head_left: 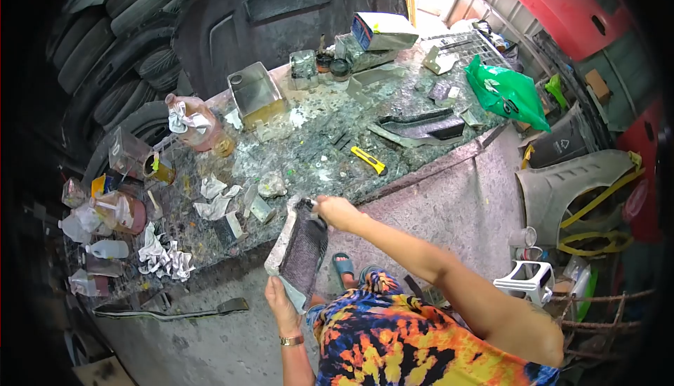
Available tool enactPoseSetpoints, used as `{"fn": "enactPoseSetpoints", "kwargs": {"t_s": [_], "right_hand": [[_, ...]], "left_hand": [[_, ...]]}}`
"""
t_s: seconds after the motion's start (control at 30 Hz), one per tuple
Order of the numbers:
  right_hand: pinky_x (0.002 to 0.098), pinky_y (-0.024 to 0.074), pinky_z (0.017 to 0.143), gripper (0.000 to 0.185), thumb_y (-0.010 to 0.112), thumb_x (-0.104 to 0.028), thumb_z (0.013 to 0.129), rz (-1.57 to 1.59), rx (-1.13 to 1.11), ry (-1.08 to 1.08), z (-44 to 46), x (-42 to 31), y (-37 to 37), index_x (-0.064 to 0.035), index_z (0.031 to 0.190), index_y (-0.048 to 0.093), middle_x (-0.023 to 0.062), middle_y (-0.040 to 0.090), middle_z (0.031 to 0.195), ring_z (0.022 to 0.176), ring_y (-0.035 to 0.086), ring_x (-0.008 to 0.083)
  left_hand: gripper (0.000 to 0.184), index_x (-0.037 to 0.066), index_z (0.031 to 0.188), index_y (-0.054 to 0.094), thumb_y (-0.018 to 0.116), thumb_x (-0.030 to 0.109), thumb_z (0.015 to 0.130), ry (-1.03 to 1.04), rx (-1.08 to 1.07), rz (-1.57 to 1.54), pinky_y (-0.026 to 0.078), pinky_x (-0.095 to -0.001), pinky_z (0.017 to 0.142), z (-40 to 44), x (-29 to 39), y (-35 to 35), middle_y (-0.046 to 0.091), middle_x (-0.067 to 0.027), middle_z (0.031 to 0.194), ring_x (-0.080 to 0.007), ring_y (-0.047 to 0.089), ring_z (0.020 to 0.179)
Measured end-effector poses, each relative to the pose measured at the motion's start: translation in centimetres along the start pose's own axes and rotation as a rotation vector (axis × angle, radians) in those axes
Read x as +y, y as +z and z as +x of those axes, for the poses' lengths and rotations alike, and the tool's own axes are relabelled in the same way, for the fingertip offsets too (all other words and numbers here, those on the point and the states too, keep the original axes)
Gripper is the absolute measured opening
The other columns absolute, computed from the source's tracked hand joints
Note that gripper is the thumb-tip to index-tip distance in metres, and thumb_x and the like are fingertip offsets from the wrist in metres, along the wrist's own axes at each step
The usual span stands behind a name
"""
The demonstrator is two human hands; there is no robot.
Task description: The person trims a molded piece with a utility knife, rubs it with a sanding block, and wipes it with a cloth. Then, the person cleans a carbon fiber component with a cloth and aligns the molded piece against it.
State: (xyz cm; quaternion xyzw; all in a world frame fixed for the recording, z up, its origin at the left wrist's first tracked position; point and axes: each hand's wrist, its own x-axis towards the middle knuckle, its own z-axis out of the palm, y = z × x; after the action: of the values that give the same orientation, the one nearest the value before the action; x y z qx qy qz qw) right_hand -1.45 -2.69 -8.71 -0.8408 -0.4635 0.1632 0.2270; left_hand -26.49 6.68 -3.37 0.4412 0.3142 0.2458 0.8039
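Dark textured part [307,245]: held in front of the body, off the table's near edge, tilted, pale strip along its left side.
Left hand [282,305]: fingers curled on the part's lower end, gripping its edge; thumb toward the pale strip. Watch on wrist.
Right hand [337,213]: fingers curled nearly closed at the part's upper end, round a small item [313,202]; too small to identify.
Floor: sandal [342,265] below the part, right of it in view. White plastic stool [525,282] well off to the right.
Table [281,168], near side: crumpled paper [166,254] at left, yellow knife [368,160] lying flat beyond the right hand.
Table, middle: jug [189,123] with paper on it at left, another dark molded part [425,127] at right.
Table, far side: clear bin [256,96] left, box [385,32] stacked on another container, green bag [508,96] at the right end.
Behind table: black panel [284,17] upright, stacked dark curved pieces [137,42] left of it.
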Motion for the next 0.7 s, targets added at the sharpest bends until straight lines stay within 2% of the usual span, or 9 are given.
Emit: {"fn": "enactPoseSetpoints", "kwargs": {"t_s": [0.07,0.1,0.17,0.2,0.27,0.33,0.4,0.47,0.7], "right_hand": [[0.0455,0.0532,0.078,0.018,0.060,-0.005,0.077,-0.116,-0.070,-0.138,-1.5,0.0,2.8,-0.0032,0.093,0.066,0.0189,0.061,0.096,0.089,0.065,0.0367],[0.0459,0.0526,0.079,0.019,0.060,-0.004,0.077,-0.051,-0.081,-0.151,-3.2,-0.3,2.3,-0.0019,0.094,0.067,0.0186,0.061,0.098,0.090,0.064,0.0380],[0.0460,0.0520,0.080,0.021,0.060,-0.005,0.077,0.104,-0.151,-0.205,-5.4,0.9,0.1,-0.0020,0.097,0.067,0.0186,0.061,0.099,0.091,0.063,0.0388],[0.0461,0.0514,0.081,0.023,0.060,-0.005,0.077,0.266,-0.212,-0.244,-6.2,1.1,-0.7,-0.0020,0.099,0.067,0.0186,0.061,0.100,0.092,0.062,0.0395],[0.0460,0.0501,0.084,0.028,0.060,-0.005,0.078,0.257,-0.225,-0.106,-5.9,0.5,-2.1,-0.0018,0.104,0.066,0.0188,0.061,0.101,0.095,0.061,0.0402],[0.0458,0.0499,0.084,0.028,0.058,-0.004,0.078,0.233,0.041,0.098,-4.3,-0.5,-2.0,-0.0014,0.105,0.066,0.0194,0.060,0.101,0.095,0.061,0.0397],[0.0452,0.0501,0.084,0.026,0.056,-0.004,0.079,0.193,0.076,0.021,-4.1,-0.3,0.5,-0.0008,0.103,0.065,0.0200,0.059,0.100,0.095,0.061,0.0384],[0.0438,0.0506,0.083,0.023,0.055,-0.003,0.080,0.101,-0.063,-0.004,-4.9,-1.4,1.3,-0.0012,0.101,0.064,0.0194,0.058,0.097,0.095,0.062,0.0372],[0.0369,0.0485,0.080,0.028,0.057,-0.008,0.077,-0.140,0.119,-0.129,-9.0,-6.6,-0.3,0.0007,0.104,0.062,0.0115,0.054,0.100,0.096,0.057,0.0260]], "left_hand": [[0.047,-0.002,0.121,0.054,0.050,0.039,0.100,0.007,-0.026,-0.025,0.046,-0.0313,0.090,-0.1,0.6,0.0,0.061,-0.0105,0.118,-0.0181,0.060,0.103],[0.047,-0.002,0.121,0.054,0.050,0.039,0.100,0.011,-0.025,-0.025,0.046,-0.0313,0.090,0.1,0.6,0.0,0.061,-0.0105,0.118,-0.0181,0.060,0.103],[0.038,0.001,0.110,0.058,0.052,0.037,0.100,0.019,0.046,-0.045,0.047,-0.0276,0.078,-0.3,-0.1,-0.1,0.064,-0.0055,0.102,-0.0127,0.060,0.089],[0.038,0.001,0.110,0.058,0.052,0.037,0.100,0.014,0.050,-0.042,0.047,-0.0276,0.078,-0.4,-0.1,-0.1,0.064,-0.0055,0.102,-0.0127,0.060,0.089],[0.040,0.001,0.110,0.058,0.052,0.038,0.099,0.020,0.038,-0.069,0.053,-0.0306,0.072,0.0,0.1,0.4,0.065,-0.0084,0.103,-0.0162,0.063,0.084],[0.041,0.001,0.111,0.057,0.053,0.040,0.098,0.008,0.029,-0.076,0.055,-0.0329,0.067,-0.1,0.6,1.1,0.065,-0.0094,0.103,-0.0181,0.064,0.081],[0.042,0.001,0.111,0.056,0.053,0.041,0.098,-0.007,0.029,-0.071,0.058,-0.0351,0.061,-0.4,1.0,1.4,0.065,-0.0103,0.103,-0.0201,0.065,0.078],[0.051,-0.001,0.122,0.053,0.050,0.044,0.098,-0.036,0.008,-0.060,0.047,-0.0340,0.091,-0.4,1.3,1.7,0.060,-0.0102,0.121,-0.0207,0.060,0.105],[0.052,-0.001,0.124,0.052,0.051,0.044,0.098,-0.074,0.111,-0.041,0.047,-0.0344,0.091,-0.6,1.9,3.4,0.060,-0.0100,0.120,-0.0214,0.060,0.106]]}}
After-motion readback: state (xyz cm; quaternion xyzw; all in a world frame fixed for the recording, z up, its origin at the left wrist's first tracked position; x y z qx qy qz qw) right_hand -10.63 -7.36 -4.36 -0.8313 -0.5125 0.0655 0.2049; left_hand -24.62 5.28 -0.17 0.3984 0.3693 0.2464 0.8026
